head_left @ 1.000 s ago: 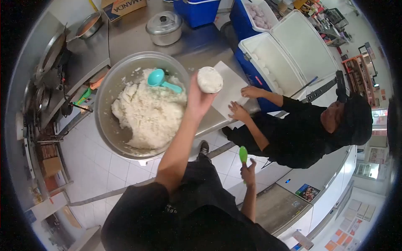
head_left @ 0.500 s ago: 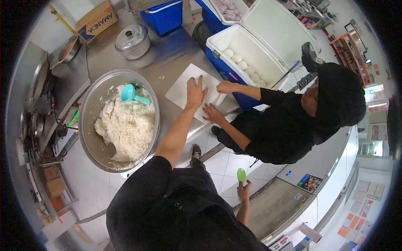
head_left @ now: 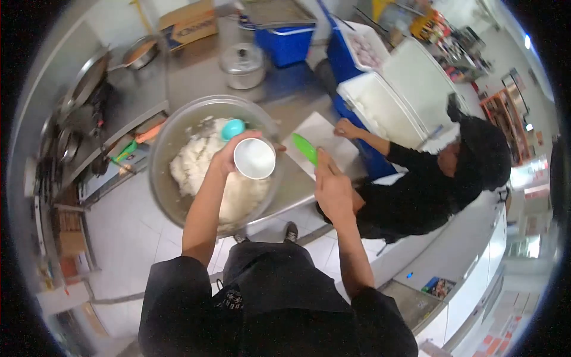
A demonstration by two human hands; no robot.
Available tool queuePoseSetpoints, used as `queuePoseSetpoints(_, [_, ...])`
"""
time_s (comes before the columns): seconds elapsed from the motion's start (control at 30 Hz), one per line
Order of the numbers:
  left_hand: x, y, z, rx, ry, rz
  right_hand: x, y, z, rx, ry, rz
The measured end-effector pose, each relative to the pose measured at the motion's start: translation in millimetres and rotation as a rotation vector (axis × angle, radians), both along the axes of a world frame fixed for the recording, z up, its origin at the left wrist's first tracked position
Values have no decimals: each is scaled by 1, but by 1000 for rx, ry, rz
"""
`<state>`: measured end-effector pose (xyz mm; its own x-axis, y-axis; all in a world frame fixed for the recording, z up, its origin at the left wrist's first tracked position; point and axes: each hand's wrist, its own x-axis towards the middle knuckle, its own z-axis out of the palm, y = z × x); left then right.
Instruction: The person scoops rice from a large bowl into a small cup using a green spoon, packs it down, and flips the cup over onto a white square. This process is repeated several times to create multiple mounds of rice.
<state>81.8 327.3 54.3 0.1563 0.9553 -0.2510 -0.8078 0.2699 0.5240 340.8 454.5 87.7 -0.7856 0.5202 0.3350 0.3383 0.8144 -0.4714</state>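
Observation:
My left hand [head_left: 225, 157] is closed around a small white cup [head_left: 254, 159], its round mouth turned toward me. The cup is above a large metal pot [head_left: 156, 160] of white rice [head_left: 193, 166]. A turquoise scoop [head_left: 232, 129] rests in the rice, partly hidden behind my hand. In my right hand [head_left: 334, 189] is a green rice paddle [head_left: 304, 148], its blade pointing up and left. Past the paddle, a white sheet [head_left: 318, 128] lies on the steel table, with a co-worker's hand [head_left: 346, 128] at its far edge.
The co-worker [head_left: 422, 178] stands at my right. Behind the sheet, an open cooler [head_left: 380, 104] has a raised lid. A lidded pot [head_left: 243, 65], another blue cooler [head_left: 286, 44] and a cardboard box [head_left: 188, 25] stand farther back. Pans [head_left: 86, 77] are on the left.
My left hand has left the white sheet and now holds the white cup above the pot. My right hand has come up from low on the right with the green paddle. The view has shifted.

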Motion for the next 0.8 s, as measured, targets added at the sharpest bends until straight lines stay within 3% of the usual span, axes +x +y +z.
queuePoseSetpoints(0.07, [-14, -56, 11, 97, -69, 80, -39, -29, -11, 129, -88, 115])
queuePoseSetpoints(0.13, [-30, -116, 29, 210, -124, 152, -67, -57, -17, 181, -378, 195])
queuePoseSetpoints(0.2, [-35, -185, 48, 8, 110, 723, -83, -72, -19, 223, -347, 264])
queuePoseSetpoints(0.27, [-41, -256, 56, 23, 187, 921, -95, -85, -28, -46, -293, 273])
queuePoseSetpoints(0.3, [-41, -295, 48, 23, 159, 987, -103, -95, -11, -582, -381, 302])
queuePoseSetpoints(0.33, [-41, -328, 42, 29, 134, 1055, -114, -103, -14, -583, -398, 310])
queuePoseSetpoints(0.4, [-26, -370, 36, -15, 140, 1169, -124, -117, -20, -1557, -52, 170])
queuePoseSetpoints(0.43, [-18, -384, 32, -49, 163, 1276, -130, -123, -21, -1754, 52, 190])
queuePoseSetpoints(0.47, [-11, -390, 27, -56, 146, 1284, -139, -130, -22, -1751, 33, 182])
queuePoseSetpoints(0.53, [7, -389, 16, -292, 43, 1499, -151, -148, -27, -2100, 261, 253])
queuePoseSetpoints(0.57, [13, -384, 8, -262, 175, 1433, -156, -155, -27, -2184, 290, 316])
queuePoseSetpoints(0.6, [18, -371, 11, -340, 147, 1391, -161, -164, -23, -2188, 269, 320])
queuePoseSetpoints(0.8, [28, -274, 45, -200, 1, 1353, -172, -222, 22, -1883, 312, 437])
